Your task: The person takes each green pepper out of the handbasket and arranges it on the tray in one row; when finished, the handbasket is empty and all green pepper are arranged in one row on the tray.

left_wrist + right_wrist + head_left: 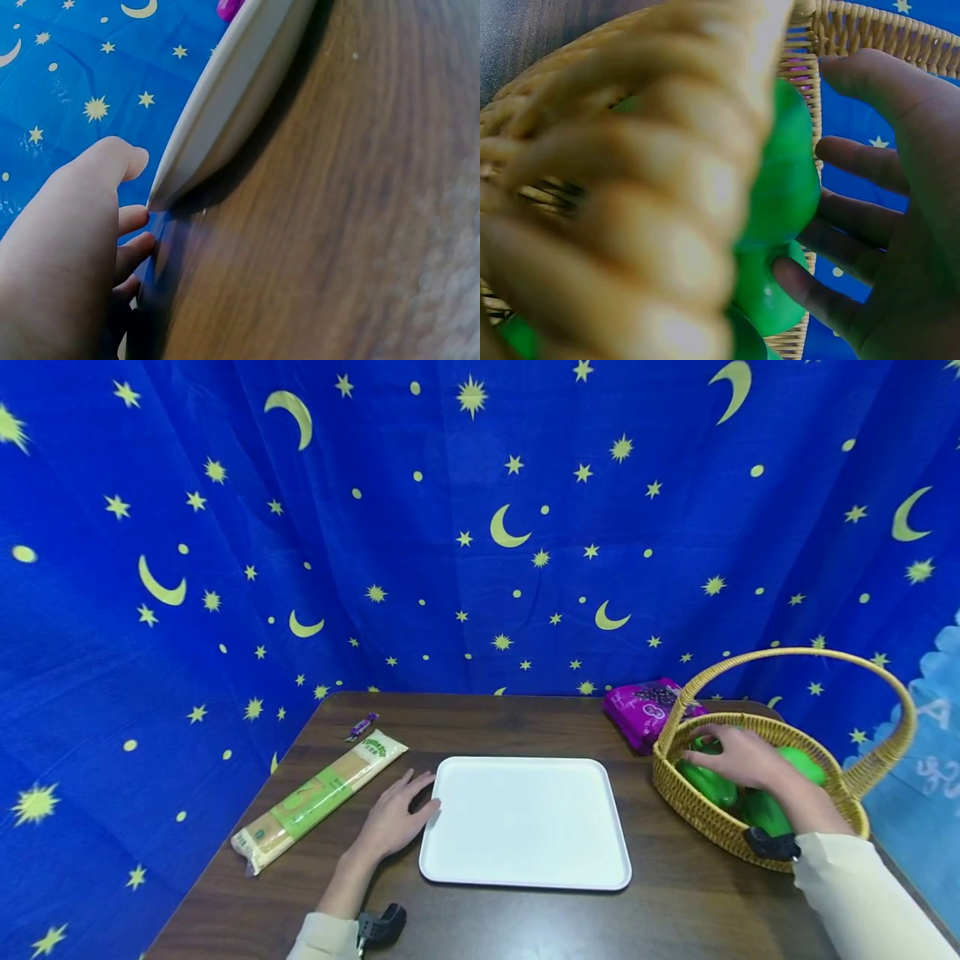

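My right hand [738,756] reaches under the handle into a wicker basket [727,833]. Its spread fingertips are right at a glossy green bell pepper [784,165], with a second green one [772,296] beside it. Several green pieces lie in the basket, partly covered by the hand and wrist. My left hand [396,817] lies at the left edge of a white rectangular tray [525,822], fingers loosely extended and thumb at the rim. In the left wrist view, the tray's side [225,112] rises just past the fingertips [135,217].
Left of the tray lies a long pack of noodles [318,802], with a small purple-wrapped candy [363,727] behind it. A magenta bag [648,710] stands against the basket's back left. The arched basket handle [795,653] rises above the right forearm. A blue star-patterned curtain [450,568] hangs behind the table.
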Motion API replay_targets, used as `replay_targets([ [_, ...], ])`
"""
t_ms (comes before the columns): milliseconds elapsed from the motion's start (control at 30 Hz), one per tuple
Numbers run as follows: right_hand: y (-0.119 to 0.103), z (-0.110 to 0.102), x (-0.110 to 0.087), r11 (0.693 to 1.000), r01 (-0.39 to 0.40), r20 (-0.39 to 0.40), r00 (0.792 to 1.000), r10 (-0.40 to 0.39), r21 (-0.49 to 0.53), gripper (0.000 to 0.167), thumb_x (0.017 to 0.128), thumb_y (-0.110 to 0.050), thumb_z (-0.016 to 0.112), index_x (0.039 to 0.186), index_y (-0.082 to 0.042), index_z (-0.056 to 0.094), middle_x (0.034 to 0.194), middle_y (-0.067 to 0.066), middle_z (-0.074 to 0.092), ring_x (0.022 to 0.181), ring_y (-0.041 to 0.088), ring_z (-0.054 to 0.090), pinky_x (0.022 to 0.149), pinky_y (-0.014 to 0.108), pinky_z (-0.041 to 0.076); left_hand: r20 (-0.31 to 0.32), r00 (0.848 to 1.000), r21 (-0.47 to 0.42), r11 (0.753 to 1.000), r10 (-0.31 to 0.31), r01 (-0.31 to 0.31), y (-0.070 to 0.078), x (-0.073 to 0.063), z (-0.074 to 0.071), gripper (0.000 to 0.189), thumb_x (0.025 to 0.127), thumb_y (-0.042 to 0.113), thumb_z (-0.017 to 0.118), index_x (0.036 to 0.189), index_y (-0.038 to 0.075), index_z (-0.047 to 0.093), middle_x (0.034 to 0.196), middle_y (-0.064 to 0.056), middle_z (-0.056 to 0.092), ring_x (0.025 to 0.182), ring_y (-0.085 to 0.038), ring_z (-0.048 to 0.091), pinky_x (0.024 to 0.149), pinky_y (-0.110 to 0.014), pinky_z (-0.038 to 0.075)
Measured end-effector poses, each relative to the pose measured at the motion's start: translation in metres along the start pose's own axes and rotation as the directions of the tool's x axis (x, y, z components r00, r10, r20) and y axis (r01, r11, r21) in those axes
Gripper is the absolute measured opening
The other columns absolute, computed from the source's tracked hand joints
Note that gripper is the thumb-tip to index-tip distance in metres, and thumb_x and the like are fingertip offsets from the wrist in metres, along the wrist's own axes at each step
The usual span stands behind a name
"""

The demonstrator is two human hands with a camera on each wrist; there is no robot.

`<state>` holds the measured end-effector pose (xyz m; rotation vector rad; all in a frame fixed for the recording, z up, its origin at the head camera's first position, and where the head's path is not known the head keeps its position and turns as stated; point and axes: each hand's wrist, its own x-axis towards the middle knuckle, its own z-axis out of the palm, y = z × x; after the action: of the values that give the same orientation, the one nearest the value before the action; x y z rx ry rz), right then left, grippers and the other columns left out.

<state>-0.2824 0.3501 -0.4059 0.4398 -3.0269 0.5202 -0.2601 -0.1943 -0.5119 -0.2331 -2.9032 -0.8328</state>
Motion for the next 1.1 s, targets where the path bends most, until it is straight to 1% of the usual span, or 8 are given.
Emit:
replay_targets([
  [200,-0.0033,0.0015,-0.0019,1.0,0.005,0.031,1.0,-0.006,0.01,0.07,0.086,-0.054,0.065,0.128,0.002,0.055,0.113,0.028,0.062,0.101,0.05,0.057,0.08,0.063,0.047,-0.003,1.0,-0.002,1.0,0.018,-0.018,-0.001,-0.0006,-0.0001,0.056,0.088,0.05,0.062,0.138,0.026,0.054,0.143,0.001,0.048,0.138,-0.029,0.031,0.107,-0.059,0.028],
  [267,-0.0033,0.0021,-0.0029,1.0,0.011,0.031,0.999,-0.012,0.005,0.068,0.086,-0.051,0.066,0.126,0.002,0.056,0.113,0.026,0.062,0.101,0.049,0.057,0.08,0.062,0.047,-0.004,1.0,0.0,1.0,0.025,-0.025,-0.0018,-0.0005,0.0003,0.057,0.087,0.051,0.063,0.138,0.026,0.054,0.143,0.002,0.048,0.138,-0.028,0.031,0.107,-0.058,0.028],
  [433,-0.0025,0.0027,-0.0052,0.999,0.032,0.002,0.999,-0.032,0.007,0.052,0.085,-0.044,0.071,0.113,0.0,0.066,0.107,0.02,0.066,0.098,0.044,0.06,0.081,0.059,0.048,-0.003,0.999,-0.004,0.999,0.037,-0.037,-0.0041,-0.0004,0.0012,0.06,0.086,0.053,0.064,0.139,0.026,0.053,0.143,0.003,0.048,0.139,-0.027,0.03,0.107,-0.057,0.029],
  [533,-0.0031,0.0019,-0.0061,0.999,0.046,-0.013,0.999,-0.046,0.015,0.048,0.084,-0.042,0.072,0.107,-0.001,0.068,0.103,0.018,0.067,0.095,0.042,0.061,0.079,0.058,0.049,0.0,0.999,-0.004,0.999,0.034,-0.034,-0.0048,-0.0005,0.0014,0.061,0.086,0.054,0.064,0.139,0.026,0.052,0.144,0.004,0.047,0.139,-0.027,0.03,0.107,-0.057,0.029],
  [700,-0.0019,0.0011,-0.0062,0.999,0.047,-0.024,0.999,-0.047,0.011,0.049,0.084,-0.044,0.072,0.108,-0.001,0.068,0.105,0.017,0.067,0.097,0.042,0.06,0.082,0.059,0.048,-0.006,0.999,0.003,0.999,0.037,-0.037,-0.0038,0.0008,0.0007,0.062,0.085,0.055,0.064,0.138,0.023,0.054,0.143,0.003,0.047,0.139,-0.027,0.03,0.107,-0.056,0.029],
  [933,0.0011,0.0012,-0.0066,0.999,0.047,-0.035,0.998,-0.047,0.011,0.051,0.084,-0.044,0.071,0.109,0.0,0.068,0.107,0.019,0.066,0.1,0.045,0.059,0.083,0.061,0.046,-0.021,0.998,-0.002,0.998,0.065,-0.065,-0.0032,0.0016,0.0005,0.06,0.086,0.054,0.064,0.133,0.018,0.059,0.143,0.002,0.048,0.139,-0.025,0.03,0.108,-0.054,0.028],
  [1100,0.0012,0.0039,-0.0069,0.999,0.037,-0.059,0.998,-0.035,0.036,0.052,0.084,-0.045,0.072,0.108,0.001,0.067,0.106,0.018,0.067,0.099,0.044,0.059,0.082,0.059,0.047,-0.021,0.998,-0.008,0.998,0.059,-0.059,-0.0048,-0.001,0.0011,0.058,0.086,0.053,0.065,0.131,0.017,0.06,0.142,0.003,0.049,0.139,-0.024,0.031,0.109,-0.053,0.029],
])
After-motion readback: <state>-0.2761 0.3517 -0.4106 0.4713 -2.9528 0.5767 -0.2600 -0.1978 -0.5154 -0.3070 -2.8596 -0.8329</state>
